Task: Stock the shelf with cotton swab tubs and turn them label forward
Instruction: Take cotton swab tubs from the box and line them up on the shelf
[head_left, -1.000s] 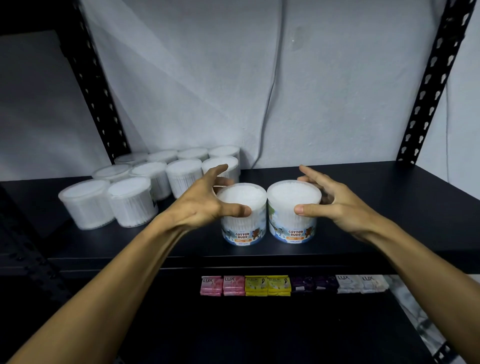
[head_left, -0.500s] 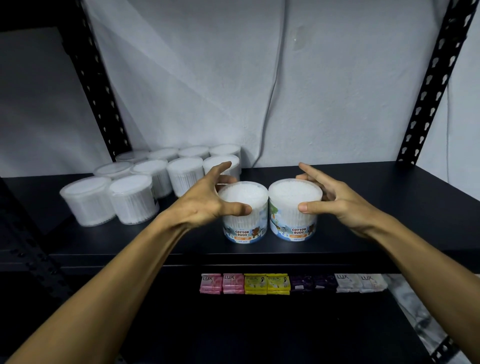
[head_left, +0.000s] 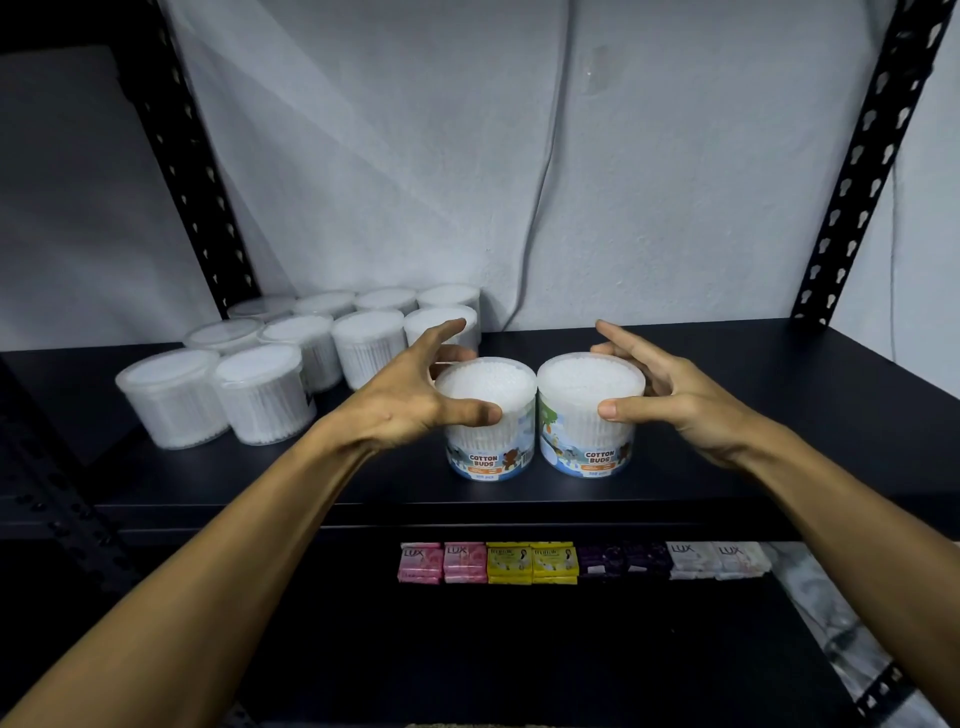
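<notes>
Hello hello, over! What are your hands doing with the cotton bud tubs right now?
Left hand grips left tub, right hand grips right tub. Both upright, side by side on shelf, labels forward. Nothing blocking.

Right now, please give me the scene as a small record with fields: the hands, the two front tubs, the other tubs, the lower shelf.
left hand: left hand grips the left front tub, thumb on its near side
right hand: right hand grips the right front tub, thumb on its near side
front tubs: side by side on the shelf, upright, "COTTON BUDS" labels facing forward
other tubs: group of tubs at back left, no labels showing
lower shelf: row of soap packs: pink, yellow, dark purple, white
</notes>
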